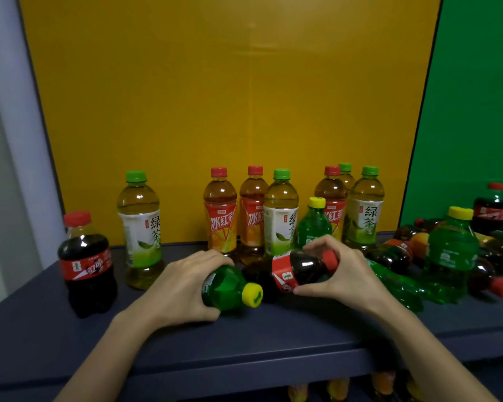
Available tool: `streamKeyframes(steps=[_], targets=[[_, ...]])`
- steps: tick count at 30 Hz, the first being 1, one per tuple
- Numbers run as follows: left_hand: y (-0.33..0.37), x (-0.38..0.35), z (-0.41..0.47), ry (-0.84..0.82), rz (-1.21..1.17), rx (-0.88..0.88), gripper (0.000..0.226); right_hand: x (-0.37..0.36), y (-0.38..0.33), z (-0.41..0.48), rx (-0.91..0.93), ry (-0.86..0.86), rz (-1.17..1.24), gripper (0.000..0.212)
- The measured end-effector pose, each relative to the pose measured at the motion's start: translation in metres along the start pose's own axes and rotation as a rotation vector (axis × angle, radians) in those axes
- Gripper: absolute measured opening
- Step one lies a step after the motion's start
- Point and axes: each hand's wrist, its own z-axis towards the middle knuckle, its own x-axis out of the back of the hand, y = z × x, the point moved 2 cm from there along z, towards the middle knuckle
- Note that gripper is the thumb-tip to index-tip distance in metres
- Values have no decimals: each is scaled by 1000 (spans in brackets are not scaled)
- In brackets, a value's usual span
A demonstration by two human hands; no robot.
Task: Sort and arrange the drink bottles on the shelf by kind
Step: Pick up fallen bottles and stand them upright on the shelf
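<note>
Fingers (212,256) of the left hand (180,288) are curled round a green soda bottle (230,285). It lies on its side near the front edge of the shelf (41,338), yellow cap pointing right. The right hand (346,274) grips the neck end of a cola bottle (299,271), also on its side, just beside the green one.

1 upright cola bottle (86,265) stands near the left edge, with 1 green tea bottle (140,227) beside it. Tea bottles (219,216) with red and green caps stand along the back edge. Toppled bottles (395,253) lie heaped toward the right edge.
</note>
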Motion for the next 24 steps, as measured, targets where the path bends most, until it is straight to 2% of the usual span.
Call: streamKeyframes(steps=[3,7,13,18,24], targets=[[-5,7,-1,84,-134,65,66,-1,-13,11,-9,0,86,61],[-13,10,-1,178,-258,138,65,-17,-26,28,7,-23,207,76],[-23,8,-2,305,-542,314,62,-50,-39,42,17,-11,243,62],[-30,1,-5,361,-735,453,37,-73,-39,41,24,-4,327,59],[-31,-7,-6,350,-774,512,55,-96,-40,32,39,-107,472,66]])
